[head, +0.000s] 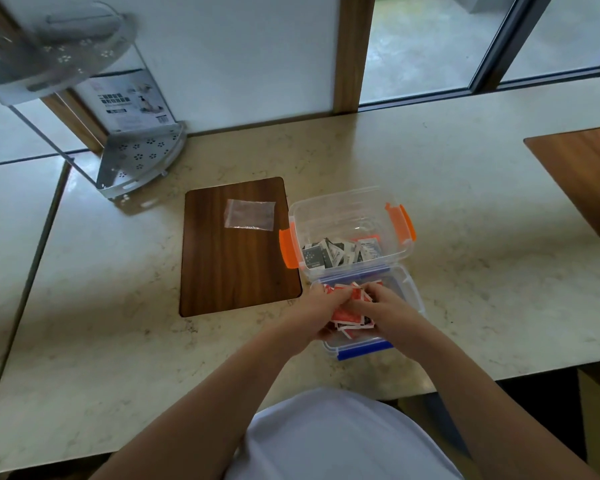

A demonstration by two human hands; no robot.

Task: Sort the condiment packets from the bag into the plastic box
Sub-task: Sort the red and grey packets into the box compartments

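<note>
Two clear plastic boxes stand on the counter. The far box [347,206] has orange clips and holds several black-and-white condiment packets [333,253]. The near box [404,282] has blue clips and holds several red-and-white packets [352,320]. My left hand [317,311] and my right hand [387,311] are both down in the near box, fingers closed among the red packets. An empty clear zip bag [249,214] lies flat on the dark wooden mat [238,268] to the left of the boxes.
A metal corner rack [139,157] with a printed card stands at the back left. A second wooden mat [582,174] lies at the far right. Windows and a wooden post run along the back of the marble counter [465,220].
</note>
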